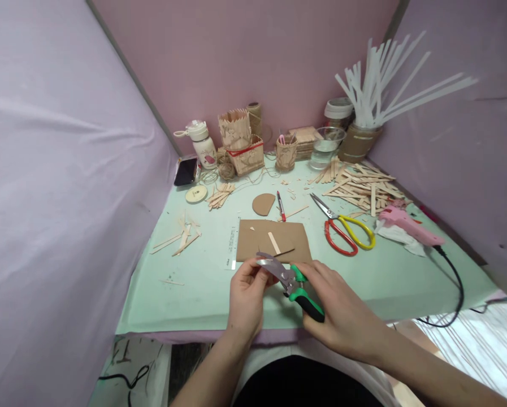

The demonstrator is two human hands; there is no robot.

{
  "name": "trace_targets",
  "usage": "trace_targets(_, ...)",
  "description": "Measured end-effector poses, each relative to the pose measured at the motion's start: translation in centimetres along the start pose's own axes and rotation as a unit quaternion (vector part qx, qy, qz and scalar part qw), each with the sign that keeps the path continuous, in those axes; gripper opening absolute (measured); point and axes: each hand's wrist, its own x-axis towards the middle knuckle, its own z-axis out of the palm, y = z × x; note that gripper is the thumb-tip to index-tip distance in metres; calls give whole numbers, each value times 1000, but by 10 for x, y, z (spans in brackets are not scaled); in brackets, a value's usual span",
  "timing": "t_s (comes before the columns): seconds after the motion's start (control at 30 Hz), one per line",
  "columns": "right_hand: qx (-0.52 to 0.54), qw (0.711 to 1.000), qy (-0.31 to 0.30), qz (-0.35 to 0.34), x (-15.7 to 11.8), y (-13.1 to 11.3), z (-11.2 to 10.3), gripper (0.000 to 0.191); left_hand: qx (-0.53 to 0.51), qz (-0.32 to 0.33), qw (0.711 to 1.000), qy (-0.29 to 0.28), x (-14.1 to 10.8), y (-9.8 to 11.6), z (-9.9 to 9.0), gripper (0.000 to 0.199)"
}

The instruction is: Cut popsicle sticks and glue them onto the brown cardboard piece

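Observation:
My right hand [336,299] is wrapped around green-and-black pruning shears [298,285], whose curved blades point left and away from me. At the blade tips, my left hand [248,294] is closed in a pinch. What its fingers hold, if anything, is too small or hidden to make out. Just beyond both hands lies a brown cardboard sheet [259,243]. On it rest a short piece of wooden stick [274,242] and a thin dark strip [284,252]. A clear ruler [232,249] sticks out at the sheet's left edge.
Large scissors [338,226] with red and yellow handles lie right of the cardboard. Beyond are a pink glue gun [410,226] with a cord, a pile of craft sticks [363,183] and a clear water cup [325,150]. A white bottle [203,147] and phone [186,172] stand back left.

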Motion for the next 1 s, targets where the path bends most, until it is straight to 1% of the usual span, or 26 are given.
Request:
trace_targets(0.07, -1, 1000, -3, -14, 0, -2, -4, 64, 1, 5, 1000, -7, 1, 0, 0, 22)
trace_targets(0.17, 2, 1000, -6, -15, 1, -3, -6, 64, -2, 8, 1000, -11, 1, 0, -1, 20)
trace_targets(0.27, 0, 1000, -6, -13, 1, -2, -4, 65, 5, 13, 1000, -9, 1, -2, -4, 18)
trace_targets(0.43, -5, 1000, -7, -12, 0, -1, -1, 67, 35, 25, 999, -24, -1, -4, -6, 18)
trace_targets(0.63, -10, 1000, -2, -13, -2, -1, -1, 68, 34, 18, 999, -20, -1, -5, -7, 19)
trace_targets(0.9, 2, 1000, -16, -4, -4, 1, 0, 64, 51, 22, 998, -34, 0, -5, -10, 15)
trace_targets(1.0, 9, 1000, -15, 2, -5, 2, 1, 59, 60, 20, 997, -36, 0, -6, -11, 15)
